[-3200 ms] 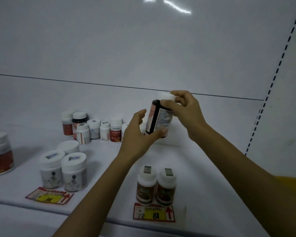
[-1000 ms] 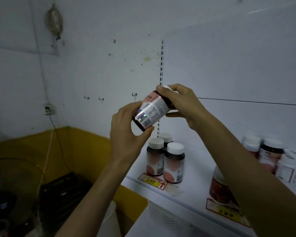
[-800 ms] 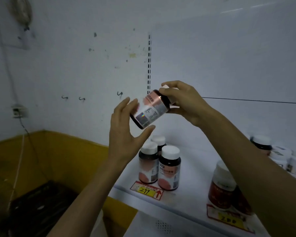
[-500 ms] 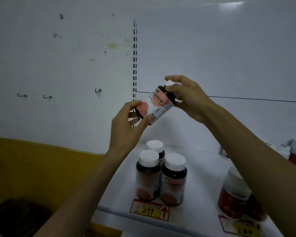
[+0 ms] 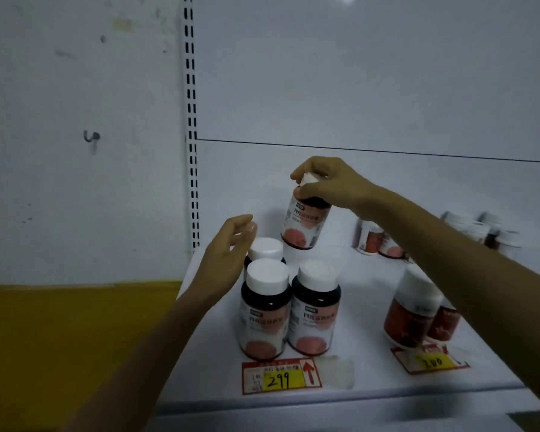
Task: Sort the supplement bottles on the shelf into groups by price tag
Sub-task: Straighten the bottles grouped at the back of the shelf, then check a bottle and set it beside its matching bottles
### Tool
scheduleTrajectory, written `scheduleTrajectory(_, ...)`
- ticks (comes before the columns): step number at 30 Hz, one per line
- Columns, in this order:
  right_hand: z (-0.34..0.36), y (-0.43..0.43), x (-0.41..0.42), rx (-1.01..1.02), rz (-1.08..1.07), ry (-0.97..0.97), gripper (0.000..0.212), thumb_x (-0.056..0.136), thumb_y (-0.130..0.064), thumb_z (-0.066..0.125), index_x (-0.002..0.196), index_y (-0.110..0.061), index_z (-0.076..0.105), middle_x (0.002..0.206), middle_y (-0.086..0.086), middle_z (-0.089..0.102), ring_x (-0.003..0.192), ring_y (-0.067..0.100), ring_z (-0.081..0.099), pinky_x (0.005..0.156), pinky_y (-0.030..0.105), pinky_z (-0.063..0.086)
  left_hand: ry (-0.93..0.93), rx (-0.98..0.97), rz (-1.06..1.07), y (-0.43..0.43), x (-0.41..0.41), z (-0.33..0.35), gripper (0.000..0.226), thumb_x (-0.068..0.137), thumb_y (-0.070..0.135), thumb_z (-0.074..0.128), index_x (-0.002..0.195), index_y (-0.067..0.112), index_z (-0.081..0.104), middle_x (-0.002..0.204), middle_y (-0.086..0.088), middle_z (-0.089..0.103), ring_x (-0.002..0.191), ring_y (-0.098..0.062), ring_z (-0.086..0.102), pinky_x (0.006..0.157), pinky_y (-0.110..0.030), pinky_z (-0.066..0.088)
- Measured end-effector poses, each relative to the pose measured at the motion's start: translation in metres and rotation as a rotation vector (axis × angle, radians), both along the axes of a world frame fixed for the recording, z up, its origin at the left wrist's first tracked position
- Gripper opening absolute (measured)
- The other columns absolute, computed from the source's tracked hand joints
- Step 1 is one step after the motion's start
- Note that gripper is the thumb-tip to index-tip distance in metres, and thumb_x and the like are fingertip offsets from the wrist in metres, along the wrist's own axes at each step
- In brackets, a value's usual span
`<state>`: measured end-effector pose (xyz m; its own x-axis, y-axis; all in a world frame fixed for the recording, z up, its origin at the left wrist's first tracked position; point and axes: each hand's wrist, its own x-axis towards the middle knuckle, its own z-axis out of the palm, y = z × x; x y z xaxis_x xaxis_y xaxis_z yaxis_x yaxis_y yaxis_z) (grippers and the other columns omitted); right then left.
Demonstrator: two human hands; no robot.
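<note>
Fingers of right hand pinch bottle cap above shelf behind 299 group; left hand released.

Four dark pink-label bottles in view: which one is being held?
The tilted bottle, gripped by its white cap in the right hand; the other three stand upright behind the 299 tag.
</note>
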<state>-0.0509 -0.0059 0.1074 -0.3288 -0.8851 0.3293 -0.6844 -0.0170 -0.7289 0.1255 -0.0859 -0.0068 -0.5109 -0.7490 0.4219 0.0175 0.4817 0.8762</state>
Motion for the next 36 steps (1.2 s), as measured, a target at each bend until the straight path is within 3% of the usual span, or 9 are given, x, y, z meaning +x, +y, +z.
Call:
scheduleTrajectory(4,-0.035,0.001,0.001,0.170,0.012,0.030,0.023,0.081,-0.010,0.068,0.102,-0.017,0.062,0.112,0.004,0.059,0.100,0.019,0.058,0.073,0.022,0.052,0.042,0.110,-0.048,0.002,-0.004,-0.016,0.043,0.099,0.038,0.026,0.136,0.022,0.040,0.136,0.004,0.049,0.121,-0.013,0.046,0.098,-0.026,0.036)
scheduleTrajectory(8,-0.060,0.005,0.003,0.261,0.043,0.021,0.025,0.081,-0.014,0.070,0.104,-0.017,0.062,0.108,0.001,0.061,0.095,0.015,0.059,0.076,0.024,0.053,0.094,0.218,-0.107,0.003,-0.005,-0.023,0.046,0.098,0.044,0.020,0.135,0.026,0.042,0.134,0.003,0.050,0.121,-0.015,0.048,0.093,-0.026,0.037)
scheduleTrajectory(12,-0.066,0.010,0.006,0.260,0.057,-0.018,0.026,0.085,-0.022,0.067,0.110,-0.019,0.061,0.107,-0.003,0.062,0.093,0.009,0.059,0.076,0.019,0.051,0.060,0.294,-0.209,0.007,-0.006,-0.029,0.045,0.096,0.049,0.019,0.106,0.032,0.059,0.099,0.013,0.067,0.095,0.000,0.061,0.072,-0.013,0.046)
scheduleTrajectory(14,-0.065,0.012,0.008,0.263,0.066,-0.049,0.028,0.087,-0.026,0.065,0.113,-0.019,0.060,0.110,-0.001,0.063,0.096,0.011,0.060,0.082,0.022,0.052,0.046,0.288,-0.228,0.006,-0.006,-0.031,0.043,0.096,0.049,0.019,0.105,0.034,0.058,0.095,0.018,0.066,0.091,0.004,0.062,0.068,-0.009,0.047)
scheduleTrajectory(18,-0.067,0.016,0.012,0.261,0.067,-0.081,0.027,0.089,-0.027,0.062,0.115,-0.019,0.060,0.111,-0.001,0.065,0.097,0.010,0.062,0.085,0.023,0.051,0.048,0.264,-0.256,0.005,-0.005,-0.033,0.054,0.090,0.055,0.020,0.121,0.027,0.055,0.107,0.012,0.066,0.101,-0.002,0.061,0.078,-0.016,0.046)
scheduleTrajectory(23,-0.068,0.016,0.011,0.226,0.051,-0.246,0.014,0.093,-0.017,0.056,0.104,-0.023,0.061,0.119,0.006,0.064,0.108,0.024,0.061,0.095,0.039,0.049,0.059,0.274,-0.270,0.006,-0.006,-0.034,0.050,0.094,0.052,0.020,0.119,0.027,0.055,0.105,0.012,0.066,0.097,0.001,0.062,0.073,-0.011,0.047)
scheduleTrajectory(29,-0.064,0.016,0.009,0.296,0.051,-0.268,0.020,0.096,-0.023,0.051,0.115,-0.020,0.059,0.123,0.007,0.061,0.112,0.023,0.058,0.088,0.032,0.049,0.066,0.331,-0.238,0.008,-0.005,-0.029,0.050,0.096,0.050,0.019,0.121,0.025,0.054,0.108,0.006,0.063,0.094,-0.002,0.059,0.072,-0.017,0.044)
scheduleTrajectory(33,-0.049,0.020,0.002,0.242,0.004,-0.197,0.030,0.097,-0.025,0.050,0.123,-0.014,0.056,0.127,0.007,0.059,0.121,0.020,0.054,0.101,0.033,0.044,0.067,0.226,-0.138,0.004,-0.007,-0.005,0.054,0.096,0.050,0.017,0.125,0.021,0.052,0.125,0.001,0.058,0.109,-0.012,0.054,0.089,-0.028,0.041)
scheduleTrajectory(36,-0.027,0.028,-0.010,0.237,-0.001,-0.089,0.031,0.097,-0.030,0.049,0.124,-0.016,0.055,0.123,0.002,0.060,0.116,0.015,0.055,0.098,0.031,0.044,-0.006,0.026,-0.107,-0.001,-0.016,0.030,0.056,0.096,0.052,0.020,0.126,0.018,0.051,0.124,0.001,0.058,0.112,-0.014,0.054,0.102,-0.036,0.039)
